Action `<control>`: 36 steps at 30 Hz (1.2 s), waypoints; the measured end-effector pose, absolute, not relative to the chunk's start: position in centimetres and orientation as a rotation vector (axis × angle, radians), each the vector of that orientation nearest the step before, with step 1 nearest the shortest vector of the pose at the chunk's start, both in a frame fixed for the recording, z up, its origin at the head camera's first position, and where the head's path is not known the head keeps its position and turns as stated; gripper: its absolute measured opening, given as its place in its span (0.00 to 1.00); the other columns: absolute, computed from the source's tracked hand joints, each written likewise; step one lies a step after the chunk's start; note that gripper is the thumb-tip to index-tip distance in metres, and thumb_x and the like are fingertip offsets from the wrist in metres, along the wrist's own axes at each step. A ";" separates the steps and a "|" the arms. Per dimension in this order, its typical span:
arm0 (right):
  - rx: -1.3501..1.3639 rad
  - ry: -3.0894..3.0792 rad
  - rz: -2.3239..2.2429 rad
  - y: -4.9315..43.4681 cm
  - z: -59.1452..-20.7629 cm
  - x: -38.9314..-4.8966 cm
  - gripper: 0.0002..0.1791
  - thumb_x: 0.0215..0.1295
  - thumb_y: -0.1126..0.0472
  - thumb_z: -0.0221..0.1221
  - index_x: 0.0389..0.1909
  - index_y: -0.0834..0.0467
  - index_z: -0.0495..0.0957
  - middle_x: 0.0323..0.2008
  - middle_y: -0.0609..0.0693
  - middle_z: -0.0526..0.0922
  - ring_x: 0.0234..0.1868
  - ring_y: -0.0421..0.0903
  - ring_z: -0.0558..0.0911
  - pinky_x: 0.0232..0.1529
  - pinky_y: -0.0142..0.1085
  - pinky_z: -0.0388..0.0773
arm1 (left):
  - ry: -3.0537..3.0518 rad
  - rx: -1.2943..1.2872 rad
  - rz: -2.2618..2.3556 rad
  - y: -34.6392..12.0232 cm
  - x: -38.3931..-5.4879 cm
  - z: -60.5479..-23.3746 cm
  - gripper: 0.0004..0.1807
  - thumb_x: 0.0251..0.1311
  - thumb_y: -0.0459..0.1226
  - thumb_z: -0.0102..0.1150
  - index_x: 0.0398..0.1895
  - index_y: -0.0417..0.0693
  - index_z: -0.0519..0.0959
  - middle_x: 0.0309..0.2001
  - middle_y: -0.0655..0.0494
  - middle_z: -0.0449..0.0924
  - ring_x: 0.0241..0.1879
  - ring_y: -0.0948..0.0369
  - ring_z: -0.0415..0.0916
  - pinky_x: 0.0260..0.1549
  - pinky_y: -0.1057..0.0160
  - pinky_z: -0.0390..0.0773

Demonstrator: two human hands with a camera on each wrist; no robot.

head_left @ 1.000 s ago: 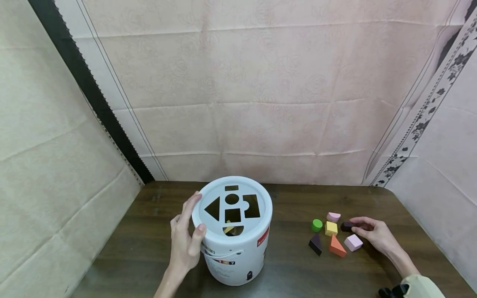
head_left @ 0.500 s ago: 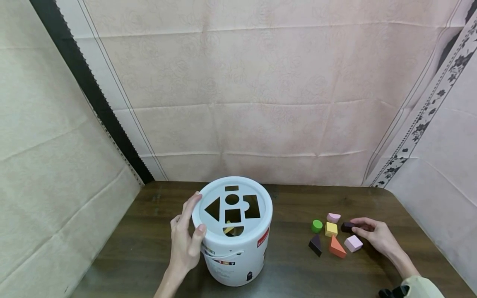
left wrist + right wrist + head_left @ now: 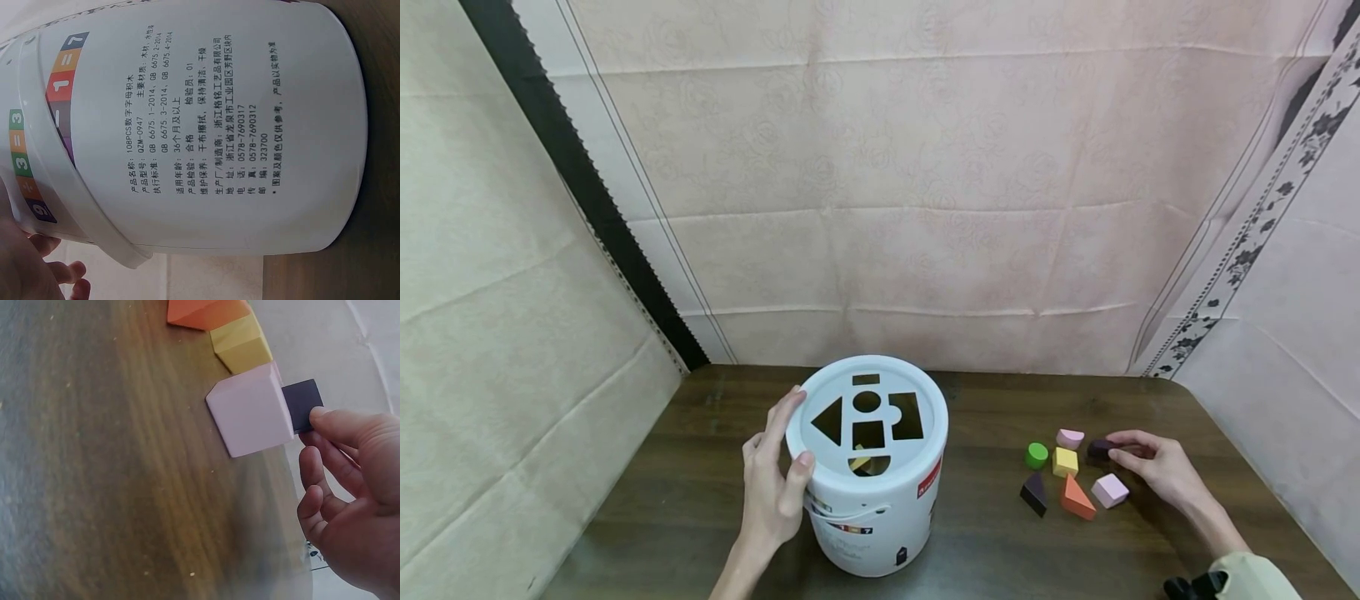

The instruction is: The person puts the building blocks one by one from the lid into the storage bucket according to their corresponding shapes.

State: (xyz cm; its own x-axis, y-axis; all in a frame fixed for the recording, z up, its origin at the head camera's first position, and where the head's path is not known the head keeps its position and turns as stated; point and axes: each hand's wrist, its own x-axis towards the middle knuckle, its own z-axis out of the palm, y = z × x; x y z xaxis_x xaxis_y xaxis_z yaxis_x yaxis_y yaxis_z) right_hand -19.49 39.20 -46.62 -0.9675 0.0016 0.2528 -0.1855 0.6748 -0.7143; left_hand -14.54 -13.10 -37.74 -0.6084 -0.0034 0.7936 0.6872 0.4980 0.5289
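Observation:
A white lidded bucket [image 3: 850, 550] stands upright on the table, its pale blue lid [image 3: 829, 385] cut with several shaped holes. My left hand [image 3: 772, 483] holds it from the left side, thumb and fingertips at the lid's rim. In the left wrist view, fingers [image 3: 59, 272] show beside the bucket's white carrying handle [image 3: 94, 219]. Over on the right, my right hand [image 3: 1168, 475] pinches a dark block [image 3: 1100, 450] between thumb and fingers. In the right wrist view that dark block [image 3: 303, 403] appears behind a light pink-purple block [image 3: 253, 412].
Around the right hand lie a green cylinder [image 3: 1037, 455], a yellow block [image 3: 1064, 462], a pink block [image 3: 1070, 439], an orange triangular block [image 3: 1077, 500] and a dark triangular block [image 3: 1034, 495]. Cloth walls [image 3: 880, 208] rise behind and beside the wooden table [image 3: 662, 517].
The right hand has shifted slightly toward the back of the table, and the dark block in its fingers has moved and tilted a little with it. The left hand and bucket stay put.

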 end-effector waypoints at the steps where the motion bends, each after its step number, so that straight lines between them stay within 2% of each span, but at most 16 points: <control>1: 0.141 -2.666 1.163 39.2 -46.5 -19.5 0.17 0.55 0.57 0.63 0.43 0.62 0.78 0.35 0.57 0.81 0.31 0.36 0.77 0.29 0.28 0.69 | -1.976 -0.562 -1.147 -13.1 -14.5 -37.8 0.36 0.59 0.60 0.36 0.62 0.44 0.66 0.61 0.50 0.66 0.55 0.56 0.66 0.41 0.45 0.51; 14: 0.166 -2.639 1.181 38.2 -45.0 -19.6 0.16 0.55 0.57 0.63 0.42 0.63 0.78 0.33 0.56 0.82 0.30 0.38 0.78 0.28 0.29 0.72 | -1.974 -0.569 -1.149 -13.2 -14.6 -37.8 0.36 0.60 0.59 0.37 0.62 0.44 0.65 0.61 0.49 0.65 0.54 0.56 0.67 0.40 0.45 0.51; 25: 0.204 -2.648 1.151 37.3 -43.9 -19.7 0.15 0.55 0.56 0.63 0.41 0.59 0.78 0.31 0.52 0.82 0.29 0.40 0.78 0.27 0.31 0.71 | -1.971 -0.565 -1.142 -13.1 -14.5 -37.8 0.36 0.60 0.60 0.36 0.62 0.44 0.66 0.61 0.49 0.65 0.55 0.56 0.66 0.41 0.46 0.51; 36: 0.239 -2.647 1.127 35.8 -41.8 -19.4 0.15 0.57 0.55 0.61 0.41 0.59 0.78 0.33 0.53 0.81 0.30 0.43 0.77 0.28 0.32 0.71 | -1.974 -0.563 -1.147 -13.1 -14.5 -37.7 0.36 0.60 0.60 0.36 0.62 0.45 0.66 0.61 0.50 0.66 0.54 0.56 0.67 0.41 0.45 0.51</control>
State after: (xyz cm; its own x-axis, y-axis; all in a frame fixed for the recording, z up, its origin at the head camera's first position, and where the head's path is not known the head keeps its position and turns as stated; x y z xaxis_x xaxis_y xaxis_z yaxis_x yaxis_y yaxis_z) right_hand -19.37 35.76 -41.83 -0.9542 -0.0512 0.2947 -0.2480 0.6864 -0.6836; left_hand -14.49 -13.10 -37.73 -0.6058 -0.0043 0.7956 0.6890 0.4971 0.5274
